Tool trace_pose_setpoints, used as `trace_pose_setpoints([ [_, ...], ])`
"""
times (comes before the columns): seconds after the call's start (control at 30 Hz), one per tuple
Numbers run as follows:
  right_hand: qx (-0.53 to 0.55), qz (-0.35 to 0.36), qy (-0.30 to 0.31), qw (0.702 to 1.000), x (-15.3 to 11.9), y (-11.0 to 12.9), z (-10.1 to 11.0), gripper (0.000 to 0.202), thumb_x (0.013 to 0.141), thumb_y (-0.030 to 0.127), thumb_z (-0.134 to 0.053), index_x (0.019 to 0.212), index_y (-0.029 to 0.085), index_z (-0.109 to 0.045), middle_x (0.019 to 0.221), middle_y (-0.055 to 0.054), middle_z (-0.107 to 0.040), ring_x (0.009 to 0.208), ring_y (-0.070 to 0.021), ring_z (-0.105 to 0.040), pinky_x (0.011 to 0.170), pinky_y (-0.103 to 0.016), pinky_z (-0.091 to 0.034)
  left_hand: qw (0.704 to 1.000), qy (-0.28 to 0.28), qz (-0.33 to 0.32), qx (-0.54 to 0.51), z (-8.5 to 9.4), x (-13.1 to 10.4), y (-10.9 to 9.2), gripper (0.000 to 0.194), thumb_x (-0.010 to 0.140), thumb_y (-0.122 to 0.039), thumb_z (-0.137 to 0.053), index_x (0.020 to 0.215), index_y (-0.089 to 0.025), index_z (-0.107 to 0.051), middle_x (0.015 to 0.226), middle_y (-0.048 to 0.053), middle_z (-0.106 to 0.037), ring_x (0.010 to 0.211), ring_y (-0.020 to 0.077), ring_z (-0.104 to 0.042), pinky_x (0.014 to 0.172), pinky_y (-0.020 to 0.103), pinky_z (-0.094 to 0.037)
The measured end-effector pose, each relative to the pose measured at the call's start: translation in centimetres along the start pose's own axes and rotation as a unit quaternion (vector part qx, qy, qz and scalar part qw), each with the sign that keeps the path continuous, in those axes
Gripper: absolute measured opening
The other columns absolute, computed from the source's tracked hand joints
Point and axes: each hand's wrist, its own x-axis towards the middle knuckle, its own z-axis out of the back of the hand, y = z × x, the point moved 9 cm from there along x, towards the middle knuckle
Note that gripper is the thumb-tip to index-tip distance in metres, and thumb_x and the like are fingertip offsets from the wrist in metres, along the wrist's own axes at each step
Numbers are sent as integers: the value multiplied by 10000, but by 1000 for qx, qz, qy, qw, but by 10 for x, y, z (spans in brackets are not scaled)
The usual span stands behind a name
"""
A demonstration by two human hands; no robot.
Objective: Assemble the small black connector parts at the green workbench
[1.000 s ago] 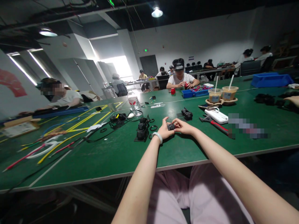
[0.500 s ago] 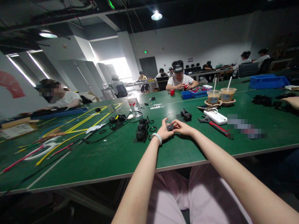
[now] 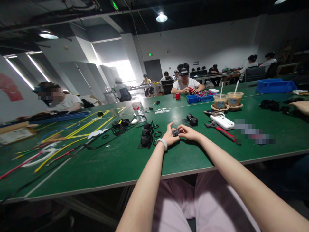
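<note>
Between my two hands is a small black ribbed part (image 3: pixel 175 132), too small to name more exactly. My left hand (image 3: pixel 170 136), with a pale bangle at the wrist, holds it from the left. The fingertips of my right hand (image 3: pixel 189 132) pinch its right end. Left of my hands stands a row of black device parts (image 3: pixel 146 137) on the green table (image 3: pixel 116 170). Black rings (image 3: pixel 158 134) lie beside that row. Just beyond my right hand sits another black part (image 3: pixel 192 120) with thin prongs.
Right of my hands lie red-handled pliers (image 3: pixel 226 134) and a white power bank (image 3: pixel 222 122). Two iced drinks (image 3: pixel 220 101) stand behind them in a carrier. A plastic bottle (image 3: pixel 138 111) and loose cables (image 3: pixel 60 154) are leftward. A co-worker (image 3: pixel 184 82) sits opposite.
The view has shifted very slightly. Both my hands keep nearly the same pose around the small black part.
</note>
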Motion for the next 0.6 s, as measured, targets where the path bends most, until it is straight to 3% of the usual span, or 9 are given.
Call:
trace_pose_setpoints([
  [0.6, -42, -35, -9, 998, -2, -5, 3, 248, 679, 272, -523, 903, 164, -513, 815, -20, -575, 705, -111, -513, 685, -268, -404, 1000, 2, 8, 20, -3, -3, 2, 859, 542, -169, -610, 1230, -214, -98, 932, 48, -439, 679, 87, -476, 746, 356, -405],
])
